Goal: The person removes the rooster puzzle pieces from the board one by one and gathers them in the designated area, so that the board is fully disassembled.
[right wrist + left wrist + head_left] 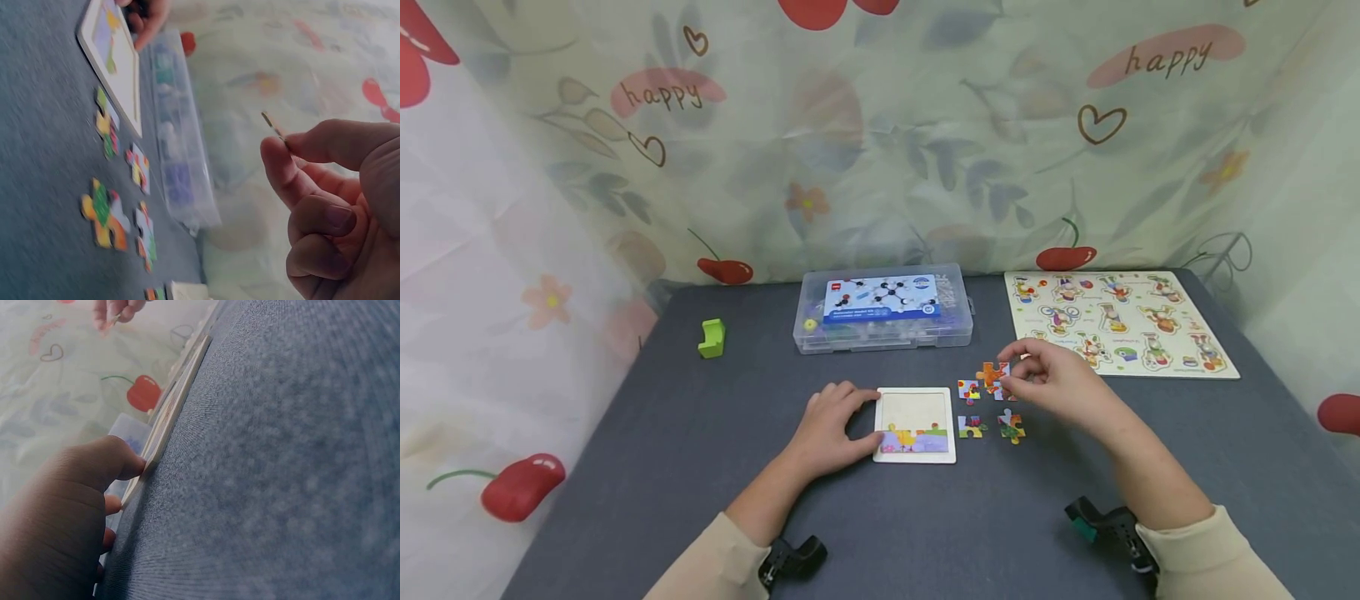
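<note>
Right fingers (319, 140) pinch a puzzle piece (274, 127) — loose pieces (1011, 428) lie below them; left fingers (861, 397), spread, touch the puzzle tray (913, 410).

A pale cloth (737, 196) walls in a dark blue-grey table (625, 500) at the rear and both sides, printed with red cherries (523, 489), brown hearts (1102, 125), orange flowers (547, 302), grey-blue leaves (613, 196) and the word "happy" on pink patches (1105, 73). The table's far edge meets the cloth. Soft light falls across the scene, brightest at left.
</note>
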